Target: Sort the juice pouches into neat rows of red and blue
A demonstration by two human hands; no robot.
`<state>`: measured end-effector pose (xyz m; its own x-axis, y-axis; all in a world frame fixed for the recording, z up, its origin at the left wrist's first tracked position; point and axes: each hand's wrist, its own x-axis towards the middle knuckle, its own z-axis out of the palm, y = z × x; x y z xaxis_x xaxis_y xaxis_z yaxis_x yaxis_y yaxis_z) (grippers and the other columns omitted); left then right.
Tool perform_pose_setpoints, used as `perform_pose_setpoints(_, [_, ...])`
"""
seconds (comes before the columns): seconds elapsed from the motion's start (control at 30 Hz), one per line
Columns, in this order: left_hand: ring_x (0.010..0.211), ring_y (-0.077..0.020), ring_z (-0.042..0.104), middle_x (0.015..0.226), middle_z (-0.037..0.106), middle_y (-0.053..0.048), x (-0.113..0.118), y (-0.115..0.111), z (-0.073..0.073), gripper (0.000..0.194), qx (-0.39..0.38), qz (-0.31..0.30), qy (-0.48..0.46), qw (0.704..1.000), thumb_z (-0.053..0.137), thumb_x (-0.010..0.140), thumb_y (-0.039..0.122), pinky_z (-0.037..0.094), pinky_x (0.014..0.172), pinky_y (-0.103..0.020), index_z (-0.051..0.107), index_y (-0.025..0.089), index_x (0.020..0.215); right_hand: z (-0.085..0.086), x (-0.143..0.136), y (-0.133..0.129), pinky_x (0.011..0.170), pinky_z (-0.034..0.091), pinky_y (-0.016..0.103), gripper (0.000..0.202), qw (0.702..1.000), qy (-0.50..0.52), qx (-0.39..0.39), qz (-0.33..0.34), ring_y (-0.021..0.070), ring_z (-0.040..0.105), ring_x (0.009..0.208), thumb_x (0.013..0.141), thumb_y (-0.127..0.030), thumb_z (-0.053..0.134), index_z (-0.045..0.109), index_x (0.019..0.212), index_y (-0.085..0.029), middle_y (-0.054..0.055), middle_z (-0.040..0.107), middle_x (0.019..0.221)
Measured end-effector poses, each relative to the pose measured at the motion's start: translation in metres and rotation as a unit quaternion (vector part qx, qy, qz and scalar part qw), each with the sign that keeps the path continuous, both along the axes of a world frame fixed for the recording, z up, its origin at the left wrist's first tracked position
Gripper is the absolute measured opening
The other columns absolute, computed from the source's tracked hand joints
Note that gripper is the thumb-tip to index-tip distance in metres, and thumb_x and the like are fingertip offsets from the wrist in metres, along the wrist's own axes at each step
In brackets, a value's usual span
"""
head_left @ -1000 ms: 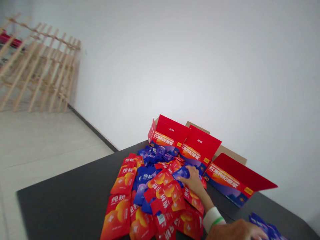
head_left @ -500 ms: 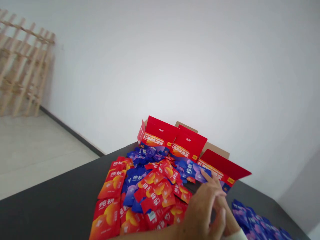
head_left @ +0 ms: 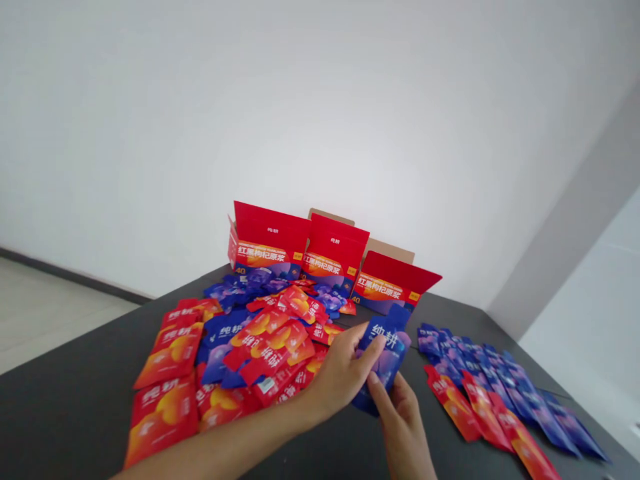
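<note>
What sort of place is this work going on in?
Probably a small indoor packing spot: open boxes stand by a plain wall, and red pouches and blue pouches lie on a dark table.

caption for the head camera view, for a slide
Two hands hold blue pouches above a dark table, between red and blue pouches and before three open boxes.

Three boxes (head_left: 327, 260) stand behind the piled pouches (head_left: 270, 343).

The hands (head_left: 364, 380) have drawn a blue pouch (head_left: 391, 339) nearer, both now gripping it.
</note>
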<state>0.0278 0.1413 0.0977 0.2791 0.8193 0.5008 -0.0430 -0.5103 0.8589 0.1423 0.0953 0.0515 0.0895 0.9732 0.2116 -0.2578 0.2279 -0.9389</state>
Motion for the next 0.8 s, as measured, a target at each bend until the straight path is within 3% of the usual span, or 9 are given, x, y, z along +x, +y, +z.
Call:
perform_pose_setpoints(0.1, [0.073,-0.0161,0.057,0.075,0.063,-0.001,0.001,0.001,-0.001,0.026,-0.009,-0.058,-0.001,0.998,0.054,0.093,0.034,0.042,0.066,-0.024,0.066,0.015,0.08,0.007,0.013,0.002,0.09,0.053,0.033,0.037,0.999,-0.032,0.024,-0.03,0.0228,0.065,0.103,0.081,-0.045,0.07,0.067,0.11,-0.023,0.005,0.071,0.109])
perform_pose_setpoints(0.23, [0.073,-0.0153,0.056,0.077,0.061,0.0,0.004,0.005,-0.006,0.021,-0.081,-0.161,-0.032,0.983,0.062,0.088,0.036,0.043,0.068,-0.024,0.065,0.015,0.085,0.014,0.031,0.0,0.072,0.054,0.027,0.032,0.993,-0.102,0.048,-0.043,0.0201,0.066,0.087,0.085,-0.045,0.065,0.068,0.105,-0.02,0.006,0.071,0.097])
perform_pose_setpoints(0.4, [0.07,-0.014,0.053,0.075,0.055,0.002,0.001,0.003,-0.006,0.026,-0.093,-0.175,-0.012,0.98,0.063,0.087,0.042,0.042,0.065,-0.023,0.061,0.016,0.084,0.014,0.036,-0.008,0.07,0.055,0.028,0.035,0.982,-0.166,0.057,-0.072,0.0193,0.065,0.081,0.085,-0.048,0.065,0.069,0.102,-0.018,0.007,0.071,0.092])
perform_pose_setpoints(0.57, [0.068,-0.0133,0.048,0.07,0.051,0.002,-0.005,0.0,0.001,0.031,-0.013,-0.185,0.067,0.98,0.06,0.089,0.044,0.04,0.064,-0.023,0.062,0.015,0.077,0.009,0.047,-0.012,0.087,0.054,0.034,0.037,0.974,-0.192,0.059,-0.104,0.0234,0.065,0.098,0.085,-0.052,0.062,0.071,0.107,-0.023,0.007,0.072,0.106])
perform_pose_setpoints(0.67, [0.065,-0.012,0.045,0.069,0.048,0.003,-0.007,-0.002,0.001,0.033,-0.028,-0.192,0.068,0.979,0.06,0.089,0.046,0.038,0.061,-0.022,0.063,0.015,0.079,0.009,0.053,-0.016,0.087,0.055,0.034,0.039,0.975,-0.173,0.025,-0.14,0.0258,0.065,0.105,0.081,-0.055,0.066,0.075,0.1,-0.023,0.007,0.073,0.107])
perform_pose_setpoints(0.8, [0.069,-0.013,0.049,0.076,0.055,0.001,-0.006,-0.007,0.006,0.03,-0.057,-0.259,0.065,0.962,0.063,0.087,0.044,0.04,0.062,-0.021,0.068,0.015,0.094,0.02,0.048,-0.022,0.084,0.056,0.033,0.04,0.983,-0.167,0.013,-0.071,0.0257,0.065,0.106,0.085,-0.054,0.062,0.073,0.107,-0.022,0.008,0.073,0.107])
